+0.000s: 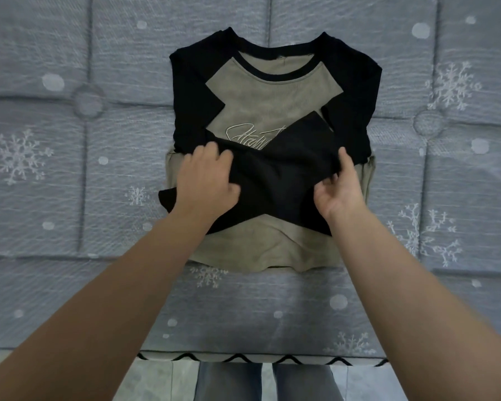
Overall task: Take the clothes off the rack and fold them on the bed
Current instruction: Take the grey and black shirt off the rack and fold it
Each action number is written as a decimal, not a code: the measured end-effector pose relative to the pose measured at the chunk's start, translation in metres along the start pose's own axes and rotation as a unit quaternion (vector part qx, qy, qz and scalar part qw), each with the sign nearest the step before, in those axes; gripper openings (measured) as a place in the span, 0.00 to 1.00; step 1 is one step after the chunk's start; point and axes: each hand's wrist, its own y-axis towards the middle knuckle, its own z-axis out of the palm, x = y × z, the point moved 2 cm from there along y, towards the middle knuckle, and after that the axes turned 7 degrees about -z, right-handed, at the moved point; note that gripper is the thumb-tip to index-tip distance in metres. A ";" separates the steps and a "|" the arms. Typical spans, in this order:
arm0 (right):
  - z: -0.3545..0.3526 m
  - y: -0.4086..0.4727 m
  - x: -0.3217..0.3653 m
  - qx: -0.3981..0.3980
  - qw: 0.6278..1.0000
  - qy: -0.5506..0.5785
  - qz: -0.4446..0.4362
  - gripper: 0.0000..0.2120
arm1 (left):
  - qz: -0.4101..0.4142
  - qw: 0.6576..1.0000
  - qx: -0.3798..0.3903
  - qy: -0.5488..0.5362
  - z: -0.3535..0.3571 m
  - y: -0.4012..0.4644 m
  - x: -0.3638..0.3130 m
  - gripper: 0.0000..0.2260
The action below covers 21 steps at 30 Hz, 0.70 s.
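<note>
An olive shirt (268,102) with black raglan sleeves and pale script on the chest lies face up on the bed (70,169), neck away from me. Both black sleeves are folded in across its front. My left hand (207,180) rests on the crossed black sleeve (284,175) at its left side, fingers bent over the cloth. My right hand (340,186) pinches the same sleeve's right side, thumb on top. The clothes rack is out of sight.
The bed has a grey-blue quilted cover with white snowflakes and dots. Its near edge (243,357) carries a black zigzag trim. Below it show a pale tiled floor and my legs in jeans (266,383).
</note>
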 end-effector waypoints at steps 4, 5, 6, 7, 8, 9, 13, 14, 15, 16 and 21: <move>0.008 0.004 0.011 0.043 0.998 -0.019 0.041 0.24 | 0.064 0.990 -0.033 -0.121 -0.003 0.024 -0.043 0.06; 0.009 0.007 0.015 0.050 0.998 -0.016 0.045 0.26 | 0.076 0.988 -0.021 -0.135 -0.002 0.032 -0.056 0.07; 0.008 0.009 0.017 0.054 0.997 -0.012 0.046 0.27 | 0.085 0.986 -0.010 -0.145 0.000 0.041 -0.067 0.09; 0.008 0.012 0.023 0.051 0.998 -0.004 0.041 0.27 | 0.096 0.983 0.004 -0.156 0.002 0.052 -0.081 0.12; 0.009 0.013 0.026 0.050 0.998 0.012 0.038 0.26 | 0.104 0.980 0.014 -0.170 0.002 0.062 -0.092 0.14; 0.009 0.016 0.029 0.046 0.998 0.033 0.035 0.25 | 0.106 0.977 0.014 -0.186 0.001 0.072 -0.104 0.14; 0.004 0.035 0.034 0.037 0.997 0.060 0.036 0.23 | 0.049 0.964 -0.009 -0.260 -0.004 0.124 -0.152 0.14; 0.003 0.040 0.034 0.037 0.997 0.053 0.039 0.23 | 0.028 0.961 0.024 -0.273 -0.002 0.136 -0.163 0.16; 0.001 0.044 0.034 0.037 0.997 0.052 0.040 0.23 | 0.010 0.961 0.061 -0.269 0.003 0.146 -0.173 0.19; -0.002 0.049 0.034 0.036 0.997 0.058 0.036 0.23 | 0.002 0.967 0.080 -0.242 0.008 0.156 -0.182 0.21; -0.015 0.066 0.040 0.060 0.991 0.113 0.029 0.23 | -0.001 0.984 0.058 -0.168 0.019 0.185 -0.212 0.22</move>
